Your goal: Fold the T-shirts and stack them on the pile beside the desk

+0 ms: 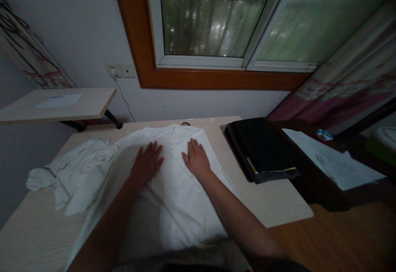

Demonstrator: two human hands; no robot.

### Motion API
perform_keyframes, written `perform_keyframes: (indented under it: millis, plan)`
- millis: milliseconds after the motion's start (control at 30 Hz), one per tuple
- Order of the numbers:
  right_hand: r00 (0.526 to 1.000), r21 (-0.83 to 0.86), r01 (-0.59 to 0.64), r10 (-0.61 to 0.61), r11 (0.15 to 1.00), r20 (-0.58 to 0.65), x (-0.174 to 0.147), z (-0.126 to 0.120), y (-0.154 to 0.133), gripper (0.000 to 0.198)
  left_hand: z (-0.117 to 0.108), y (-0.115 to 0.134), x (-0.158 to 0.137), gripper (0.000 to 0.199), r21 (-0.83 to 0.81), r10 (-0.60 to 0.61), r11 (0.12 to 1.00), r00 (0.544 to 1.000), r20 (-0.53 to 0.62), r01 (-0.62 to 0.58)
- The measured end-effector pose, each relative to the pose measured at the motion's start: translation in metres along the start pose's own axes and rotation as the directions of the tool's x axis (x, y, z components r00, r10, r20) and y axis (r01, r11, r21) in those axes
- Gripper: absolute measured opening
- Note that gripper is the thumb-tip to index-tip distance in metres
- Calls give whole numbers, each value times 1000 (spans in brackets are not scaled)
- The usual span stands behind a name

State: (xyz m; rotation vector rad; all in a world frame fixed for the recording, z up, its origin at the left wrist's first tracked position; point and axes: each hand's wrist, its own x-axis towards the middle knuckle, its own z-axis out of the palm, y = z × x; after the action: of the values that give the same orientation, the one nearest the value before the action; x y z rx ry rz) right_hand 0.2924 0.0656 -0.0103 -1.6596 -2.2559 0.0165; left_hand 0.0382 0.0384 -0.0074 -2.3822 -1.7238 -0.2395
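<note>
A white shirt (173,197) lies spread over the table, its collar toward the wall. On the right, part of the shirt is folded inward over the body, with a straight edge running down. My right hand (196,158) lies flat on that folded part near the collar. My left hand (147,162) rests palm down on the upper left of the shirt, fingers spread. At the left, a sleeve (83,169) is bunched and wrinkled on the table. The shirt's lower part hangs toward me and is partly hidden by my forearms.
The pale wooden table (37,222) has a raised shelf (93,98) at its back left, with a paper (58,101) on it. A black folder (260,148) lies to the right. Beyond it, papers (337,160) rest on a dark surface. A cable (123,96) hangs from the wall socket (120,70).
</note>
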Motion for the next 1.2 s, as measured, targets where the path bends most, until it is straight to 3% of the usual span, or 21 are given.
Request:
perform_keyframes:
  millis: [333,533,700,967,1200]
  plan:
    - [999,-13,-42,42,999,0,3,-13,44,62,2,-28,-20,58,-4,-66,998,998,16,66]
    - [998,-26,-58,59,998,38,8,-14,57,60,2,-43,-34,58,33,-112,993,993,38,111]
    - [999,-30,-51,51,998,-12,5,-19,41,53,-1,-40,-34,58,47,-119,992,992,37,118]
    - [996,25,92,-93,995,18,-3,-9,-10,56,-3,-40,-34,58,52,-102,994,994,28,100]
    - [997,29,76,-76,997,21,-3,-8,1,56,-3,-40,-34,59,48,-101,994,995,21,100]
